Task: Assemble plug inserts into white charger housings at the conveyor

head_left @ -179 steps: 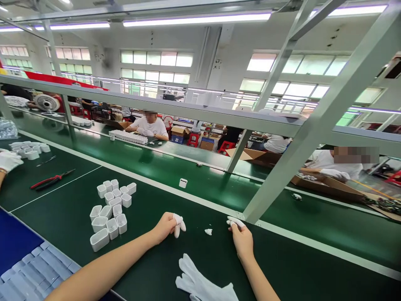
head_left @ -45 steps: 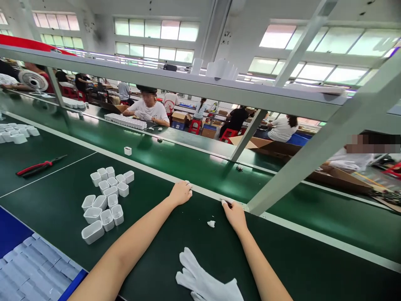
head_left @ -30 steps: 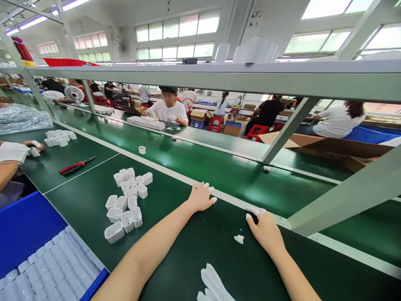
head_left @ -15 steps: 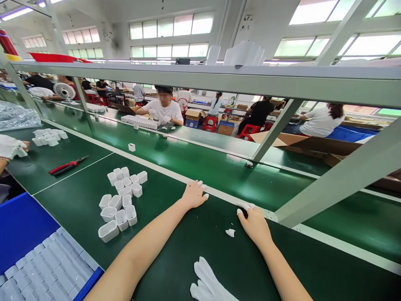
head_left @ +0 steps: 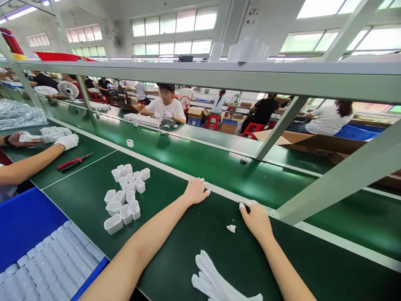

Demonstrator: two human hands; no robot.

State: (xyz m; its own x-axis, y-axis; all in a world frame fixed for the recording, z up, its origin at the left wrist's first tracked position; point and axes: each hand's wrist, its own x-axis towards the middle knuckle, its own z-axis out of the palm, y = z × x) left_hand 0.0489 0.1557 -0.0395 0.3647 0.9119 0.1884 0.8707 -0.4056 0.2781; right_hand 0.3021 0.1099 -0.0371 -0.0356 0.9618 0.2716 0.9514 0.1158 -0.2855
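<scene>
My left hand rests on the pale strip along the bench edge, fingers stretched out and holding nothing. To its right, my right hand lies on the same strip with fingers extended and thumb apart, also without anything in it. White covers sit on several of my fingertips. Between my forearms lies a small crumpled white scrap. Closer to me is a white glove, laid flat on the green bench. Left of my left arm stands a group of small white plastic cups.
Beyond the strip runs a green conveyor belt carrying a small white part. A slanted metal post rises at right. Red-handled pliers and a co-worker's gloved hand are at left, above a blue bin of white parts.
The co-worker's arms at left have reached further over the bench, one hand now near the cups there. Small parts on the belt have shifted left. My hands stay in place.
</scene>
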